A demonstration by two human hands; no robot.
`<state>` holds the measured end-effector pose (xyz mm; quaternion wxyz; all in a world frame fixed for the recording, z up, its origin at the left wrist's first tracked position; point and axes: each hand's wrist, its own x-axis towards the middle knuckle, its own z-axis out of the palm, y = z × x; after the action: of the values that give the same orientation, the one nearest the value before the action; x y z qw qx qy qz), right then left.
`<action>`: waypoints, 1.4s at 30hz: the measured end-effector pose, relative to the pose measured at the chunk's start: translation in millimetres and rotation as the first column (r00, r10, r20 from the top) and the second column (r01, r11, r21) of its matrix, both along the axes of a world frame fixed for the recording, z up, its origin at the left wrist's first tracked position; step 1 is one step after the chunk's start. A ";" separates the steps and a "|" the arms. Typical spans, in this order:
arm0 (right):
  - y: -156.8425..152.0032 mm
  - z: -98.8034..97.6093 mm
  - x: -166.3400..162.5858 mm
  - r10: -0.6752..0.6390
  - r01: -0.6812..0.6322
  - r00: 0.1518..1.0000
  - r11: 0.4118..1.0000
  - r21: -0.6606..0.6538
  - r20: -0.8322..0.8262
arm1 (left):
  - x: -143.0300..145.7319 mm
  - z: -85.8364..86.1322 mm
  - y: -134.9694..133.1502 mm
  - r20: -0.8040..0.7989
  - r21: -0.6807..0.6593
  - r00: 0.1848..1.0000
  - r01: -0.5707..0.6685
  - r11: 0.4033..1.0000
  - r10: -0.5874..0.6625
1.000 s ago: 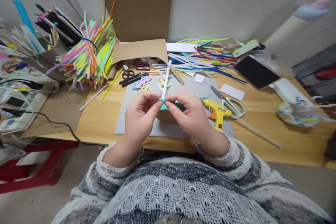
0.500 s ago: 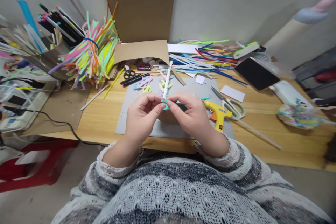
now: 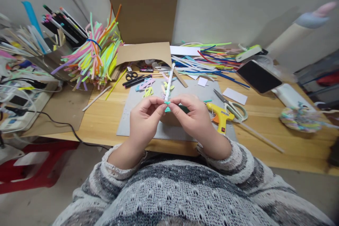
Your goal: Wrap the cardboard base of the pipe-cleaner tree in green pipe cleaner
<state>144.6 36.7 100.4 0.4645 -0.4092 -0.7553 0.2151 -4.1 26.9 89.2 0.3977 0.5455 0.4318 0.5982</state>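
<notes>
Both my hands meet above the grey cutting mat. My left hand and my right hand pinch the lower end of a white stick that points away from me. A small teal strip is wrapped at the stick's base, between my fingertips. Both hands are closed on this piece. Pastel paper shapes lie on the mat beyond the stick.
A yellow glue gun and pale green scissors lie right of my hands. A bundle of coloured strips and pens stand at left, cardboard at the back, loose strips, a phone and a cable nearby.
My hands stay pinched on the stick and teal strip, with only slight finger shifts. The view has drifted a little.
</notes>
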 end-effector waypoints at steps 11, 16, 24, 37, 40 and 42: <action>0.5 2.0 1.2 0.026 -0.026 0.999 1.000 -0.015 -0.021 | 1.5 -11.3 -1.8 -0.187 0.329 0.967 -0.104 0.939 0.173; 0.9 1.5 0.0 0.022 -0.022 0.999 1.000 -0.002 -0.029 | 0.9 -10.8 -2.3 -0.187 0.317 0.970 -0.092 0.944 0.157; -0.4 4.6 -1.6 -0.010 0.010 1.000 0.999 -0.052 0.005 | -5.9 -21.0 1.1 -0.399 0.664 0.855 0.021 0.747 0.331; -0.5 6.8 2.3 0.075 -0.070 0.994 0.996 -0.063 0.075 | -7.8 -23.1 -3.8 -0.435 0.691 0.794 -0.008 0.723 0.424; 0.1 6.7 2.7 0.084 -0.079 0.995 0.993 -0.084 0.055 | -5.1 -20.7 -4.7 -0.419 0.687 0.802 -0.026 0.726 0.425; 0.6 6.3 2.8 0.080 -0.075 0.996 0.992 -0.099 0.044 | -3.7 -19.5 -4.9 -0.399 0.661 0.822 -0.048 0.749 0.405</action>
<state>147.4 37.3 106.7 0.4170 -0.4067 -0.7702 0.2598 -7.7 22.0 69.7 -0.0167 0.7267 0.3649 0.5818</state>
